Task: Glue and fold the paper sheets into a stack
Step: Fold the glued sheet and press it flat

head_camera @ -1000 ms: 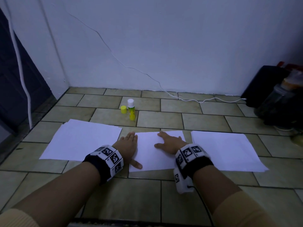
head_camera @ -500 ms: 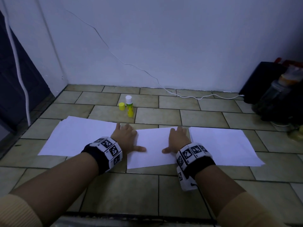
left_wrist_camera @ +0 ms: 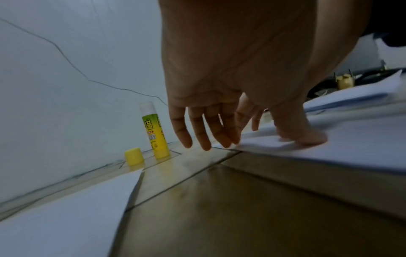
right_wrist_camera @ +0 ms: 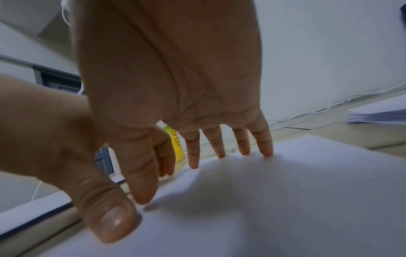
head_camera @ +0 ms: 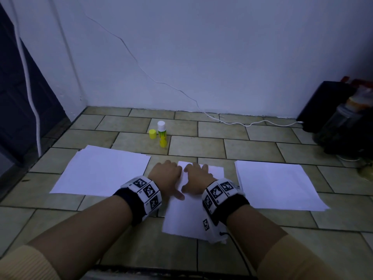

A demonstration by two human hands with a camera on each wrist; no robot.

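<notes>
A white paper sheet (head_camera: 187,217) lies on the tiled floor between two paper stacks. My left hand (head_camera: 167,176) lies at the sheet's far left edge, fingers straight over the floor, thumb (left_wrist_camera: 305,137) pressing the paper (left_wrist_camera: 340,151). My right hand (head_camera: 196,177) lies flat on the sheet (right_wrist_camera: 285,200), straight fingertips (right_wrist_camera: 243,149) pressing near its far edge. The two thumbs are close together. An uncapped yellow glue stick (head_camera: 162,134) stands beyond the sheet, its yellow cap (head_camera: 152,133) beside it. The right wrist view also shows the glue stick (right_wrist_camera: 175,147).
A stack of white sheets (head_camera: 101,170) lies to the left and another stack (head_camera: 276,182) to the right. A white cable (head_camera: 238,123) runs along the wall. Dark bags and a jar (head_camera: 343,126) stand at the far right. A dark door (head_camera: 18,110) is on the left.
My right hand slid left from the sheet's right side to its middle, ending next to the left hand. The sheet's near edge now reaches closer to me.
</notes>
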